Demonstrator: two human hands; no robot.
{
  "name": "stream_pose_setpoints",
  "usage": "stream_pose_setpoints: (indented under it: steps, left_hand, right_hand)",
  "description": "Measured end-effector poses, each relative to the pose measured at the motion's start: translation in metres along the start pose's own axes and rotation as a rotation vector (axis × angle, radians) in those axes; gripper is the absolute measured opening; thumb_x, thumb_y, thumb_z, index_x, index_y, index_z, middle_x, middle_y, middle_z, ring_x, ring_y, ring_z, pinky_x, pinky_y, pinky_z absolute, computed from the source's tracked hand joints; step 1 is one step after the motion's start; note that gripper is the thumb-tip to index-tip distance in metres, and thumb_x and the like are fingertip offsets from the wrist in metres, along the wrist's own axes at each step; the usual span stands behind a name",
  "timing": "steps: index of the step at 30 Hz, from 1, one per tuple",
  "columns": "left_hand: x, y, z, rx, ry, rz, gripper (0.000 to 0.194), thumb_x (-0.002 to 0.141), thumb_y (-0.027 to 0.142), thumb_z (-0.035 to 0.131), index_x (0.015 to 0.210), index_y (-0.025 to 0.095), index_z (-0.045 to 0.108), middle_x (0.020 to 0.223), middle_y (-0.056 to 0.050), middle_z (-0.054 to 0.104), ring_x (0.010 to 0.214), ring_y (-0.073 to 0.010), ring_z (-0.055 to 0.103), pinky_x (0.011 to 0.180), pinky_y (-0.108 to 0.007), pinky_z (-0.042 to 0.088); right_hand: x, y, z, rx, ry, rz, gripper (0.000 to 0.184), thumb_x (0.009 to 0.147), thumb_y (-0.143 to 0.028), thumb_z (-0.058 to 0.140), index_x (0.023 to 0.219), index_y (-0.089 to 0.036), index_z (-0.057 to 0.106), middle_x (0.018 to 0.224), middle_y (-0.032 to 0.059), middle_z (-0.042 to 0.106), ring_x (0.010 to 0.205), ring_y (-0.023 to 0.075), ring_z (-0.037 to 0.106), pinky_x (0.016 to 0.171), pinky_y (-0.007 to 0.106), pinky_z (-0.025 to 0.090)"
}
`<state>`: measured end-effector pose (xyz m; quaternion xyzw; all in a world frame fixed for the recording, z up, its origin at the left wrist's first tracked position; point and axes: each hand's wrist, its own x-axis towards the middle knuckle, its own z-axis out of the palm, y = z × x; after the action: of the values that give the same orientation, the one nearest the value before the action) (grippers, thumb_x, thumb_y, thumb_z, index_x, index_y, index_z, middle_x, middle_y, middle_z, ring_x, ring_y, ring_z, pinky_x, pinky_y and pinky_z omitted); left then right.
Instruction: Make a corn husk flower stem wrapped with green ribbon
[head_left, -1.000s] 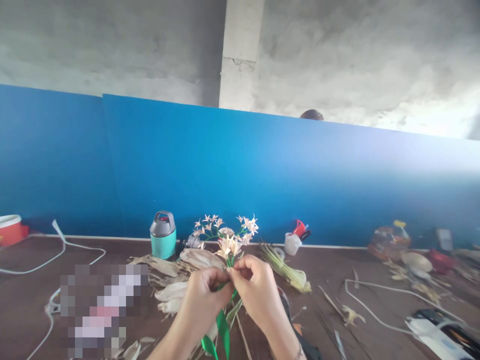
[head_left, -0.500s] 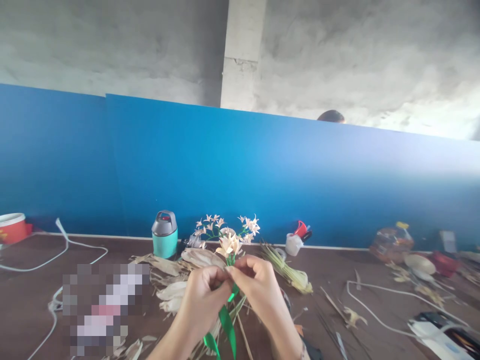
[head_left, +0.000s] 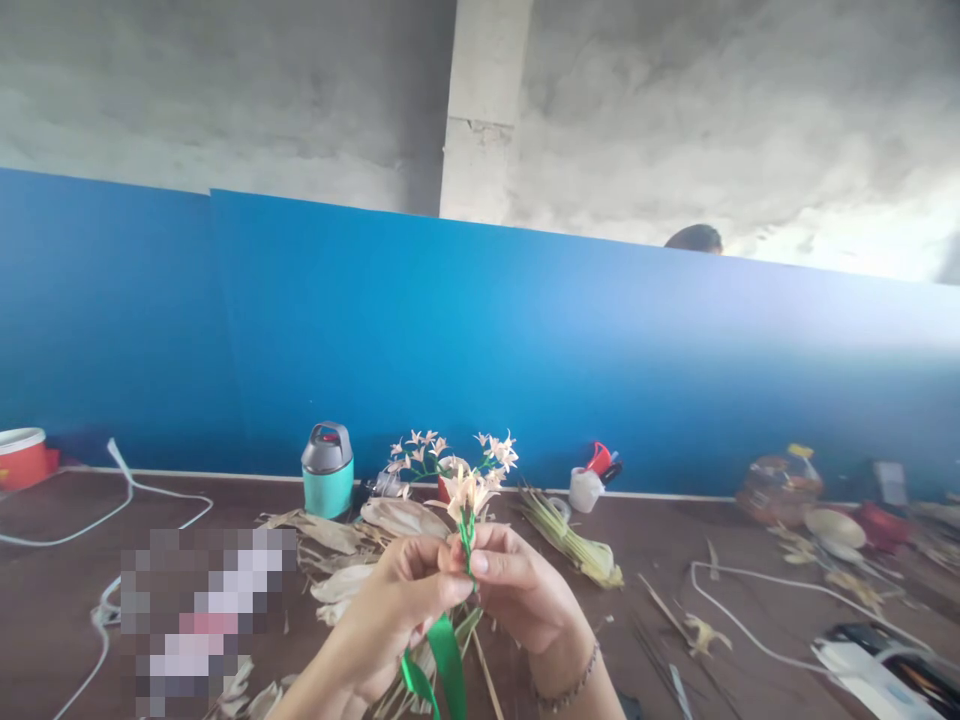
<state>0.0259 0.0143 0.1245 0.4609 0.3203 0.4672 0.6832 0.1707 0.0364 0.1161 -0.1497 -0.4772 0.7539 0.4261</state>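
Note:
Between my hands stands a small bunch of cream-coloured artificial flowers [head_left: 469, 492] on green-wrapped stems [head_left: 468, 535]. My left hand [head_left: 397, 605] is closed, its thumb and fingers pinched at the lower stem. A shiny green ribbon [head_left: 448, 665] hangs below it, and its upper end is hidden by the fingers. From the other side, my right hand [head_left: 529, 590] is closed on the stem just under the blossoms. Behind the bunch, sprays of small pale flowers [head_left: 496, 455] rise in front of the blue partition.
Dried husks [head_left: 405, 517] and a bundle of pale stalks [head_left: 574, 540] lie beyond my hands. A teal flask [head_left: 328, 470] stands behind at left. A white cord [head_left: 757, 635], scraps and a plastic bag [head_left: 784, 488] lie to the right. A blue partition [head_left: 480, 340] borders the table.
The bunch has turned and stands more upright, showing more of its green stem. My right hand has rolled outward, exposing its wrist bracelet. The head behind the partition has moved right.

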Motion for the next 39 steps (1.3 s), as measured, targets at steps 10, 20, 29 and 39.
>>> stream_pose_setpoints:
  steps: [10, 20, 29, 39]
  left_hand:
    - [-0.003, -0.004, -0.003, 0.020, -0.129, -0.025, 0.013, 0.056, 0.025, 0.070, 0.051, 0.018, 0.061, 0.037, 0.010, 0.036, 0.031, -0.0011, 0.016, 0.035, -0.021, 0.007]
    - [0.002, 0.000, -0.003, 0.541, 0.069, 0.097, 0.018, 0.065, 0.026, 0.057, 0.051, 0.018, 0.048, 0.049, 0.006, 0.041, 0.047, -0.0083, 0.031, 0.047, -0.023, 0.022]
    - [0.010, -0.004, -0.009, 0.551, 0.082, -0.029, 0.014, 0.061, 0.028, 0.057, 0.053, 0.019, 0.051, 0.045, 0.009, 0.032, 0.043, -0.0074, 0.024, 0.044, -0.023, 0.017]
    - [0.005, -0.002, -0.003, 0.474, 0.091, 0.001, 0.020, 0.064, 0.029, 0.061, 0.051, 0.018, 0.049, 0.045, 0.009, 0.034, 0.044, -0.0066, 0.024, 0.044, -0.023, 0.016]
  right_hand:
    - [-0.002, 0.001, 0.000, -0.014, -0.010, 0.018, 0.024, 0.056, -0.030, 0.081, 0.054, -0.012, 0.064, 0.048, -0.0027, 0.051, 0.046, 0.0084, 0.042, 0.049, 0.022, 0.030]
    - [-0.001, -0.009, 0.007, -0.427, 0.387, 0.017, 0.032, 0.050, -0.032, 0.083, 0.050, -0.014, 0.056, 0.046, -0.0054, 0.048, 0.047, 0.0071, 0.038, 0.049, 0.022, 0.026]
    - [0.000, -0.007, 0.003, -0.704, 0.519, 0.018, 0.025, 0.056, -0.027, 0.074, 0.050, -0.015, 0.053, 0.046, -0.0063, 0.045, 0.047, 0.0073, 0.035, 0.047, 0.023, 0.024]
    - [-0.003, -0.009, 0.007, -0.650, 0.498, 0.004, 0.028, 0.054, -0.028, 0.078, 0.049, -0.016, 0.053, 0.046, -0.0065, 0.045, 0.048, 0.0072, 0.034, 0.048, 0.023, 0.023]
